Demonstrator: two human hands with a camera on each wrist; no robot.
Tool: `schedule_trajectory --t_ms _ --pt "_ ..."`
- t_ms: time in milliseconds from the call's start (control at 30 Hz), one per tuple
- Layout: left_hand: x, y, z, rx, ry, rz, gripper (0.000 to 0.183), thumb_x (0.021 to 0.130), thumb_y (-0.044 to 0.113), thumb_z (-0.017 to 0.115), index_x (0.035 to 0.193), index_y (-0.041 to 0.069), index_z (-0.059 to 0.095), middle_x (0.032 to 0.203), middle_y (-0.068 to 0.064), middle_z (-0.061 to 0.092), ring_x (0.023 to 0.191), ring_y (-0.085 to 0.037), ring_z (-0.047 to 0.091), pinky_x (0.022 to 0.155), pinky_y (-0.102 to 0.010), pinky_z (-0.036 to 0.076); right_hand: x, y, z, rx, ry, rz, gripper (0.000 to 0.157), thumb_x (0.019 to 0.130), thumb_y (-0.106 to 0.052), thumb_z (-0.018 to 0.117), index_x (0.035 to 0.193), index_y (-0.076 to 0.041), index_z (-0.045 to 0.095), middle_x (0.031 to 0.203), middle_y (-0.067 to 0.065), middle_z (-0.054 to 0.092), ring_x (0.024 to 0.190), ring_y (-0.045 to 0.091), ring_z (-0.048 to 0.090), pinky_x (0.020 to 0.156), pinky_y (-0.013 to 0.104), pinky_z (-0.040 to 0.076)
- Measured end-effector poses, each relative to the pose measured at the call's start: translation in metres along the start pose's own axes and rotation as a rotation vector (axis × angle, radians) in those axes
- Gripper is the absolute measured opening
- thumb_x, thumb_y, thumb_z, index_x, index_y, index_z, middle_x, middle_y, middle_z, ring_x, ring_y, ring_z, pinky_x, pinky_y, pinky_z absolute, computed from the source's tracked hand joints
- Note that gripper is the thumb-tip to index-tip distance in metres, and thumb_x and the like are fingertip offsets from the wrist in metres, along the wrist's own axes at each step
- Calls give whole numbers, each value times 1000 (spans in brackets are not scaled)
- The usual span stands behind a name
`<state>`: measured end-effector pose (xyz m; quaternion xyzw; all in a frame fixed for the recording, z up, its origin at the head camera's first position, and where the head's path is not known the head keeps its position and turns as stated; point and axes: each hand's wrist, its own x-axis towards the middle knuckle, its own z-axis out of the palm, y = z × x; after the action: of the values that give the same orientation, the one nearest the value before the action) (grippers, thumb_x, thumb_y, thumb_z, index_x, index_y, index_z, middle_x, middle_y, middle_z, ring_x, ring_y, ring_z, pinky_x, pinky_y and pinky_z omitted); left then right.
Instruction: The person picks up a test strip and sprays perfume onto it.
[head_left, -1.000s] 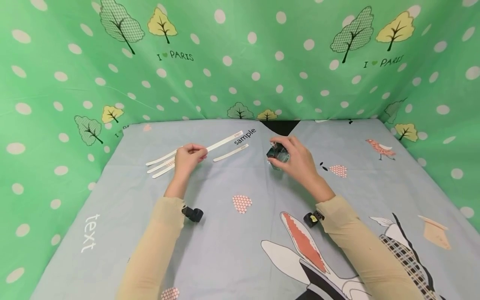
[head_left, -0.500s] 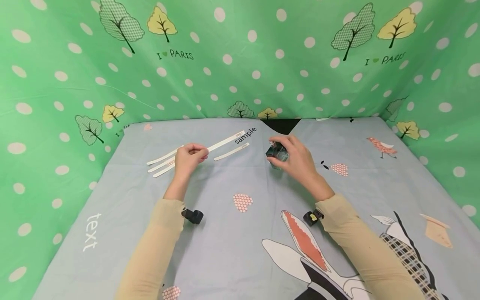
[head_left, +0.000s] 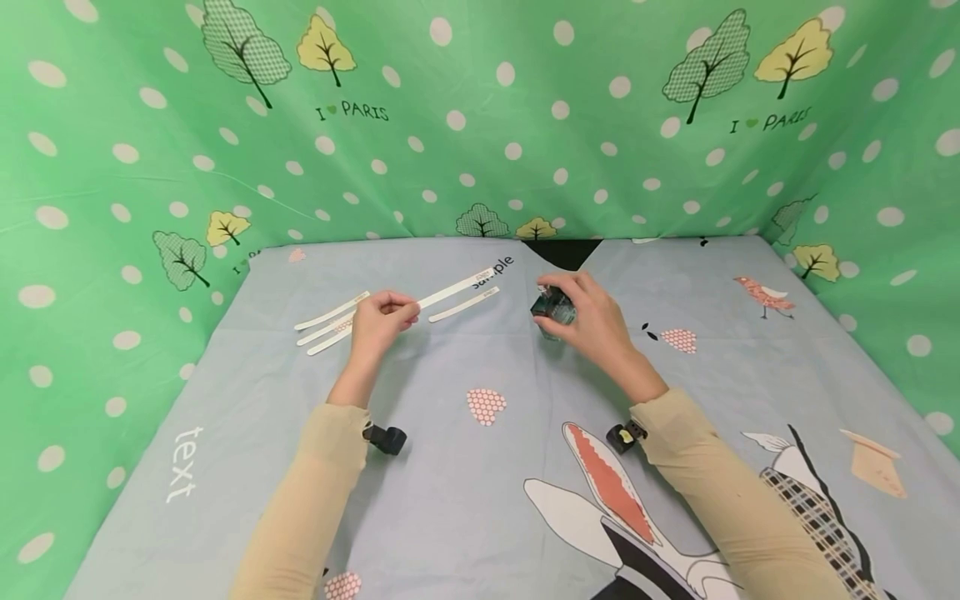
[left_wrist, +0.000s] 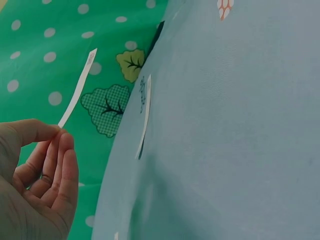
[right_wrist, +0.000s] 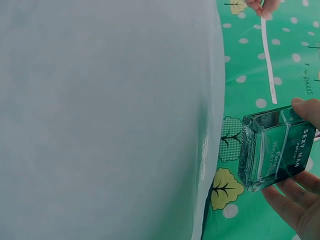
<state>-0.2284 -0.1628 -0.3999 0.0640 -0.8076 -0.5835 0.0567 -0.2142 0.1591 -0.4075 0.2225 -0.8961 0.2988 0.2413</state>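
Observation:
Between thumb and fingertips, my left hand (head_left: 384, 321) pinches one end of a white perfume test strip (head_left: 456, 288). The strip points up and to the right, with small print near its far end, as the left wrist view also shows of the strip (left_wrist: 77, 97). My right hand (head_left: 600, 321) grips a square green glass perfume bottle (right_wrist: 275, 147) marked "SEXY MAN". Thumb and fingers span the bottle (head_left: 553, 312), with the forefinger at its sprayer top in the head view. A gap separates the held strip from the bottle.
Another test strip (head_left: 465, 305) lies on the grey-blue printed cloth (head_left: 450, 467) below the held one. Several more strips (head_left: 332, 312) lie to the left, partly hidden by my left hand. A green dotted curtain (head_left: 420, 133) rises behind and at both sides.
The held strip has shifted slightly right and its far end has dipped, now covering part of the printed word "sample". My right hand and the perfume bottle stay nearly still.

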Motion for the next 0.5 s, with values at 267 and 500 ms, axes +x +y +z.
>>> schedule_trajectory --t_ms 267,500 --pt "-2 -2 0 -18 -8 15 22 88 8 71 101 -9 69 62 17 63 60 2 64 61 -12 56 0 0 0 -8 -10 5 54 80 -28 85 129 -21 63 116 12 61 97 31 64 71 46 57" --pt "-5 -1 1 -35 -6 20 20 87 6 71 99 -9 69 62 18 63 60 3 63 60 -12 56 0 -1 1 -5 -10 2 54 80 -29 85 129 -22 63 116 12 61 95 30 64 67 44 56"
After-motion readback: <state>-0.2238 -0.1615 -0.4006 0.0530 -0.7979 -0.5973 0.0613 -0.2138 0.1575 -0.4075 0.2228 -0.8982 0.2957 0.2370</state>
